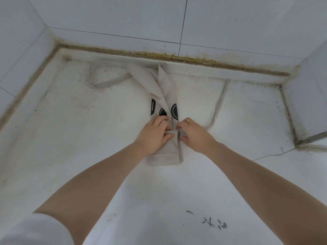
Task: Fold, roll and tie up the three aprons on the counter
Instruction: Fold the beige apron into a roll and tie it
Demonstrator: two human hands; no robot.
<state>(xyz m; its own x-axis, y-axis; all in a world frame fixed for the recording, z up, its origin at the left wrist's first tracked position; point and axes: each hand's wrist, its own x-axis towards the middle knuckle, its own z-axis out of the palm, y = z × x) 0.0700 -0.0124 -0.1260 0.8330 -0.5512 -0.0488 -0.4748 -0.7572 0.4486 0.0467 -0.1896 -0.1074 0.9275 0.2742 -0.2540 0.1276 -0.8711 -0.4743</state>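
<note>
Apron [164, 96] beige, folded narrow, black print; both hands' fingers [159, 121] pinching fabric.

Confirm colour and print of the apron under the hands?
Pale beige apron with black rounded shapes printed mid-cloth, partly hidden in folds. Head view, the only one.

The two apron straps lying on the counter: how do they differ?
The left strap lies as a closed loop near the back wall; the right strap runs as a nearly straight line toward the right hand. The left strap looks wider, the right strap thinner. Both are pale grey like the apron.
</note>
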